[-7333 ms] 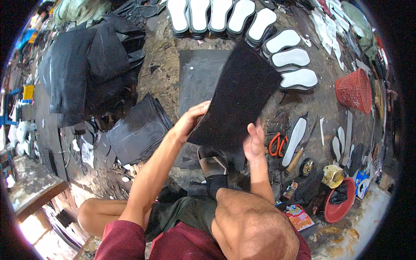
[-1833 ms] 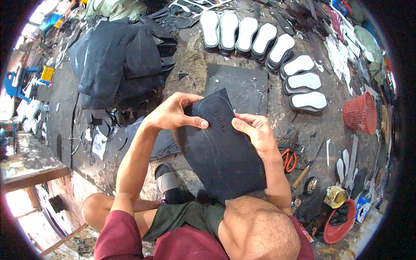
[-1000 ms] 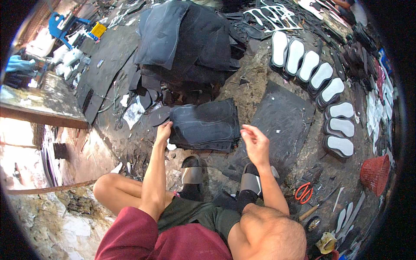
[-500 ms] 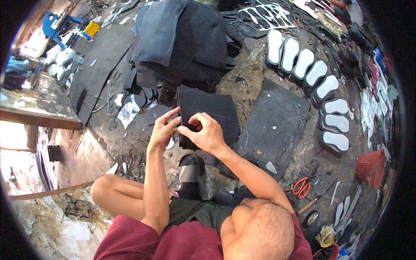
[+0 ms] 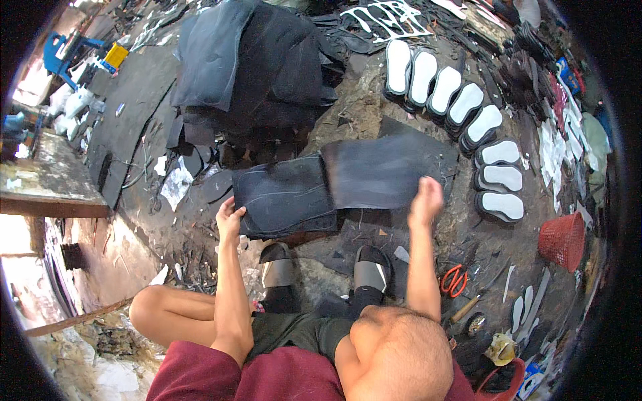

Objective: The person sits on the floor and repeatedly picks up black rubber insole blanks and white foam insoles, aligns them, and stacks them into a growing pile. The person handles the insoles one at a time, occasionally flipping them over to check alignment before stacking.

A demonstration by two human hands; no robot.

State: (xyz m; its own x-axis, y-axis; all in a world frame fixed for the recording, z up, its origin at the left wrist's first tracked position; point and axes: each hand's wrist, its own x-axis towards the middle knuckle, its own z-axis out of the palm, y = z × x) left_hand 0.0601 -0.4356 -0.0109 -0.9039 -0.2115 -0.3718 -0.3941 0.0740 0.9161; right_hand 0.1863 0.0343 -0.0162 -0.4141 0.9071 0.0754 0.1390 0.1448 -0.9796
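Observation:
My left hand [image 5: 231, 219] grips the left edge of a stack of dark, rubber-like sheets [image 5: 281, 194] in front of my feet. Thin pale curved lines run across the top of the stack. Off to the right, my right hand [image 5: 426, 202] pinches the near right corner of a single black sheet [image 5: 374, 170]. That sheet is smeared by motion and stretches from the stack's right side over another dark sheet [image 5: 435, 150] on the floor. The tips of my right fingers are blurred.
A tall pile of black sheets [image 5: 267, 67] stands beyond the stack. White-topped sole-shaped stacks [image 5: 445, 90] curve along the right. Orange-handled scissors [image 5: 454, 281], a wooden-handled tool [image 5: 465, 309] and a red basket [image 5: 562, 240] lie right of me. Scraps litter the floor.
My right hand has swung right from the stack's left edge, drawing the top sheet with it. My left hand stays at the stack's left edge. The whole view has shifted slightly.

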